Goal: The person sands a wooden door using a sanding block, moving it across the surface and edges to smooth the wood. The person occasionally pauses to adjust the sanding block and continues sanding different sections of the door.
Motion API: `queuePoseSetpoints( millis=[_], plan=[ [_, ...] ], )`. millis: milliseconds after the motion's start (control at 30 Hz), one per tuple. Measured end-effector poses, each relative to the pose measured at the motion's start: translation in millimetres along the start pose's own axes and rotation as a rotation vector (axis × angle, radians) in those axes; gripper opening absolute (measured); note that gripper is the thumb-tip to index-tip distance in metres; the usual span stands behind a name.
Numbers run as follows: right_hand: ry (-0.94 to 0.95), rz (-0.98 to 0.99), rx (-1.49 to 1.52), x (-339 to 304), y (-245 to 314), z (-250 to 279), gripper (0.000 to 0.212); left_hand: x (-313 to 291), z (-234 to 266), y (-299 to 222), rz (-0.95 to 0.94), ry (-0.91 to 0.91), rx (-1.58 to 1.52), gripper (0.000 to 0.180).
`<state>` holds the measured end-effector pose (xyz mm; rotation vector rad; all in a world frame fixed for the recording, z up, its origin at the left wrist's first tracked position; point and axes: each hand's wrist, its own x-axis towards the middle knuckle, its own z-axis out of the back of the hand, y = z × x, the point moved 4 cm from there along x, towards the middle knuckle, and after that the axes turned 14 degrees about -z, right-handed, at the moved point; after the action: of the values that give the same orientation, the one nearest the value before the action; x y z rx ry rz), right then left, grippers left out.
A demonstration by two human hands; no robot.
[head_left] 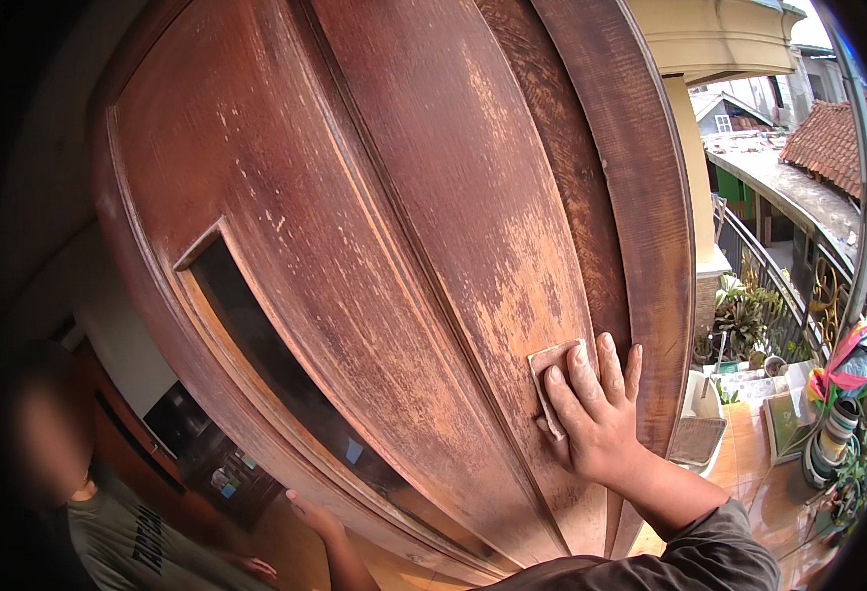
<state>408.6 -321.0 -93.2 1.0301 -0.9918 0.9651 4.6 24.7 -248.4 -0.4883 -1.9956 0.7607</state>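
Note:
A large brown wooden door (pixel 423 246) fills the middle, its varnish worn to pale bare wood in patches. My right hand (pixel 596 409) presses a folded piece of sandpaper (pixel 549 369) flat on the worn panel near the door's right side. Pale dust coats its fingers, and the thumb pins the sheet's lower edge. Lower left, my left hand (pixel 313 514) is beside the door's left edge, fingers stretched out; whether it touches the wood I cannot tell. A narrow dark glass pane (pixel 286 364) is set in the door's left part.
At the far left stands another person in a dark green shirt (pixel 123 537), one hand (pixel 256 567) low near the door. Behind is a dark cabinet (pixel 226 483). On the right are a tiled floor (pixel 748 473), stacked pots (pixel 832 443), plants (pixel 743 315) and a metal railing (pixel 763 266).

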Motion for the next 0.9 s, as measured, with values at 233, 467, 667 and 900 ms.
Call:
queuePoseSetpoints(
  millis=[233, 467, 667, 900],
  plan=[
    [0.044, 0.006, -0.047, -25.0, -2.4, 1.2, 0.054, -0.9, 2.9, 1.5, 0.03, -0.038, 0.037, 0.076],
    [0.054, 0.033, -0.121, 40.1, 10.8, 18.0, 0.063, -4.2, -1.0, 0.3, 0.025, 0.043, -0.073, 0.074],
    [-0.102, 0.061, -0.271, 146.7, 42.1, 41.4, 0.067, -9.8, 4.0, 2.8, 0.0, 0.045, 0.05, 0.072],
    [-0.481, 0.126, -0.666, 284.4, 82.0, 74.7, 0.061, -9.1, 5.3, 4.7, -0.026, 0.104, 0.034, 0.066]
  ],
)
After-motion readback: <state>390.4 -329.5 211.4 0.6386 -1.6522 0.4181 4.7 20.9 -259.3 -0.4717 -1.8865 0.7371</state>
